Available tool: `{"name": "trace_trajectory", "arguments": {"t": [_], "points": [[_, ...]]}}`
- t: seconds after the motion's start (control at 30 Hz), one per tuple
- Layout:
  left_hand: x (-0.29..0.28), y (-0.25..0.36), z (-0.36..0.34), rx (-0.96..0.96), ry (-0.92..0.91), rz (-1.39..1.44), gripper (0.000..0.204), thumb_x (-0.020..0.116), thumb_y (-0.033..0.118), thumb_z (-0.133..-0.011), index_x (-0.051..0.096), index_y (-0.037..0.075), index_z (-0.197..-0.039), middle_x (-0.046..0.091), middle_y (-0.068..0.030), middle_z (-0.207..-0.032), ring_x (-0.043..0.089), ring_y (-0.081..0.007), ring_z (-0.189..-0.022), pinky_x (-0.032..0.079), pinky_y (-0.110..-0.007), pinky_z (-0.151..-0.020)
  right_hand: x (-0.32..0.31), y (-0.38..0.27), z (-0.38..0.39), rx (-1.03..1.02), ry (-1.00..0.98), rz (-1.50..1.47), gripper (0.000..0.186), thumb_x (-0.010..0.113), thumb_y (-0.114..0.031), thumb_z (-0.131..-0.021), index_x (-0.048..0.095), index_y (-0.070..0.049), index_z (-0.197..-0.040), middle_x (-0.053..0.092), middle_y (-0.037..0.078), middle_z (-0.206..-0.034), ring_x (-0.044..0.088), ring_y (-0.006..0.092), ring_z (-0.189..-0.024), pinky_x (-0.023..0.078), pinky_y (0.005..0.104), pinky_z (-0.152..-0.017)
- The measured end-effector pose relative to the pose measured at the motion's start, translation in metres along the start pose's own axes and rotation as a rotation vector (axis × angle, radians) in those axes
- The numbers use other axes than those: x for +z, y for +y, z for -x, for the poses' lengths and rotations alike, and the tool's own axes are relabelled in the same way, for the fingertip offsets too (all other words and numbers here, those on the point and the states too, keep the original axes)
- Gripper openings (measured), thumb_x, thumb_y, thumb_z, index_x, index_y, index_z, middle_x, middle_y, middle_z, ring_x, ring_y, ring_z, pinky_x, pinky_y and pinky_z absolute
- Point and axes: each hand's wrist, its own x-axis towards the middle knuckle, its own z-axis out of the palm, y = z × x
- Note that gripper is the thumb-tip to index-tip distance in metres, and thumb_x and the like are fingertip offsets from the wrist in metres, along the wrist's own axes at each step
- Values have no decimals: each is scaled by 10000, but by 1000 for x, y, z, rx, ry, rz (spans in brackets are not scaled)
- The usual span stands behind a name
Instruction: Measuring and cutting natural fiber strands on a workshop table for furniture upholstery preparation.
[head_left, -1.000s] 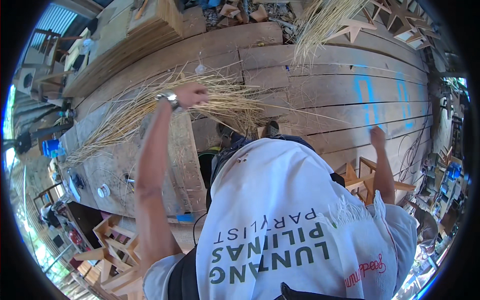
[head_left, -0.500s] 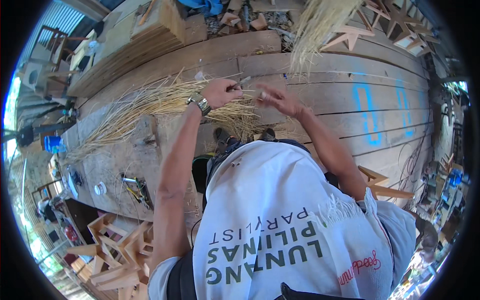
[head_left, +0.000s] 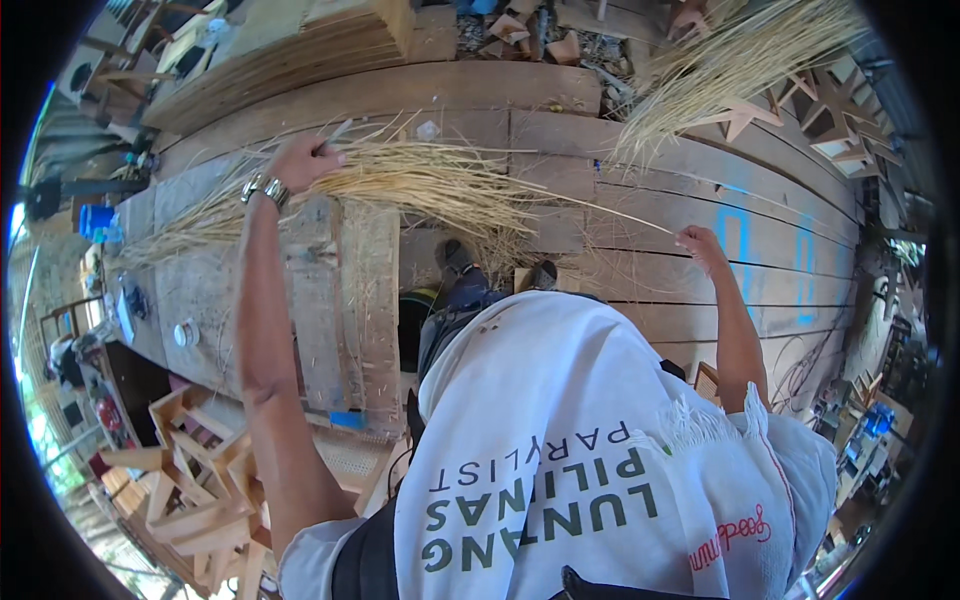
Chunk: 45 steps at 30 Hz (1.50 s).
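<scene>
A loose bundle of thin straw-coloured strands, like split cane, lies across the wooden work surface. Over its left part is my left hand, fingers closed round a small grey blade-like tool; its exact kind is too small to make out. A wristwatch sits on that wrist. Far out to the right, my right hand pinches the end of one long cane strand. The strand runs taut and nearly straight from the bundle to those fingertips.
A second cane bundle lies at the upper right, beside wooden star-shaped frames. Stacked boards stand at the upper left. Angled wooden frames are piled at the lower left, near a white round container.
My hands have spread apart: the left moved left over the bundle with the tool, the right moved right and nearer, drawing out a strand. The view has shifted slightly.
</scene>
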Motion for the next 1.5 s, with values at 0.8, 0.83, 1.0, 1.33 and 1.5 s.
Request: {"name": "trace_trajectory", "arguments": {"t": [0.8,0.83,1.0,1.33,1.5], "points": [[-111,-15,-268,-28,77,284,410,749,427,-729,598,46,-732,498,32,-542,406,-63,-431,307,-256,-395,-183,-73,54,63,552,-7,293,641,-314,-844,628,-21,-831,554,-15,-695,502,87,-672,402,261,-618],[-111,-13,-270,-5,124,260,410,748,430,-729,607,45,-742,503,30,-548,416,-61,-443,315,-253,-402,-197,-68,50,100,580,12,298,655,-319,-830,641,-22,-837,564,3,-695,512,103,-666,410,270,-606],[-103,-15,-265,-33,192,283,427,744,438,-724,631,30,-779,529,23,-574,445,-79,-471,352,-266,-433,-233,-54,5,99,614,135,289,669,-319,-815,648,-30,-817,562,11,-683,514,124,-663,402,283,-608],[-199,-104,-53,-108,429,-36,358,697,347,-773,604,2,-764,530,-44,-628,419,-104,-620,392,-343,-561,-84,-61,-98,-146,-88,436,190,619,-275,-860,583,-92,-825,509,-15,-681,487,106,-644,425,295,-580],[-318,-246,147,-593,473,-791,328,642,350,-810,652,37,-905,657,-100,-797,642,-234,-709,499,-376,-615,95,-310,-32,-121,-503,-102,237,557,-274,-909,569,-47,-840,509,-7,-652,479,74,-557,392,229,-519]]}}
